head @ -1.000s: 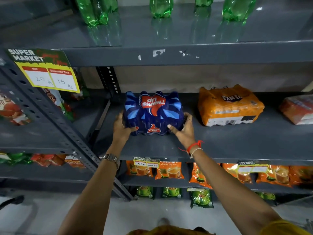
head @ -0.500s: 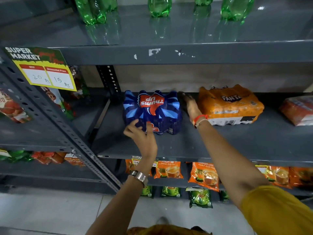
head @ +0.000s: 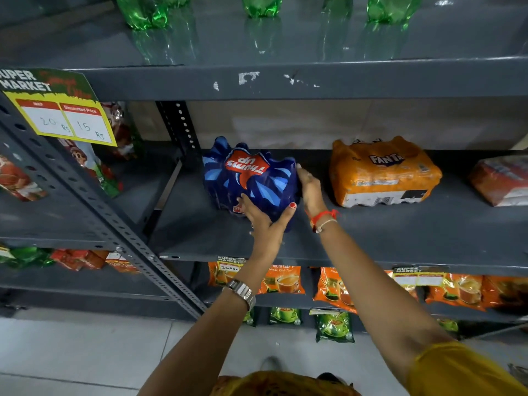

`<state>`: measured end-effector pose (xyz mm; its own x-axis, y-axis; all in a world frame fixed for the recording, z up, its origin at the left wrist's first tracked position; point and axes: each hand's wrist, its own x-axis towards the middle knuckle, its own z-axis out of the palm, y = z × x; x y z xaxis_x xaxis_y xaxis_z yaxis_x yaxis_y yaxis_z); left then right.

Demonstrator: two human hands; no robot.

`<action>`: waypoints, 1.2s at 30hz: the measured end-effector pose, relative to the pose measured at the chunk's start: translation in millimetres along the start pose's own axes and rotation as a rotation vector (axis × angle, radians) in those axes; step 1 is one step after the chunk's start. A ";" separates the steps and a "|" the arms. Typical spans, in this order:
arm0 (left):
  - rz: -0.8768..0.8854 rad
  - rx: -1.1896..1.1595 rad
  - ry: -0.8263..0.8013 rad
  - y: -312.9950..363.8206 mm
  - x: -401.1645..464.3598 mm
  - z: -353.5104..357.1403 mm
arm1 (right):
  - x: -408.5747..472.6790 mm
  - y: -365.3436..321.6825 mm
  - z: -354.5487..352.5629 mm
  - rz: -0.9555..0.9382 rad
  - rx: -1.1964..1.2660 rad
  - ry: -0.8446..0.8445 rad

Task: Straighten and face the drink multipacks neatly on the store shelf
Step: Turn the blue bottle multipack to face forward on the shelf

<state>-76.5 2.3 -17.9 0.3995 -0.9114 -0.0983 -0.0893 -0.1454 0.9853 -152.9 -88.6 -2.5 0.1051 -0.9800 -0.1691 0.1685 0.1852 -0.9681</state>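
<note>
A blue Thums Up multipack (head: 251, 178) stands on the grey middle shelf (head: 385, 235), turned at an angle with its logo upside down. My left hand (head: 265, 224) grips its front corner, thumb up on the wrap. My right hand (head: 310, 190) presses flat against its right side. An orange Fanta multipack (head: 383, 172) lies to the right, apart from my hands. A red-wrapped multipack (head: 503, 181) sits at the far right, partly cut off by the frame edge.
A perforated steel upright (head: 177, 127) rises just left of the blue pack. Green bottles (head: 148, 10) stand on the shelf above. Orange tea pouches (head: 331, 287) and green pouches (head: 334, 324) fill the lower shelves. A yellow price card (head: 63, 115) hangs at the left.
The blue pack has turned, its front corner swinging toward me. My left hand moved from its left side to the front corner; my right hand shifted to the pack's right side.
</note>
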 end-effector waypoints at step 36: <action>0.200 0.083 0.266 -15.9 12.6 -113.8 | 22.4 -13.1 66.5 -0.149 -0.242 -0.011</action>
<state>33.7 36.9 -18.9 0.5895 -0.7943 0.1466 -0.2599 -0.0146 0.9655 -87.5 -108.0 18.7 0.1074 -0.9940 -0.0208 -0.0556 0.0149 -0.9983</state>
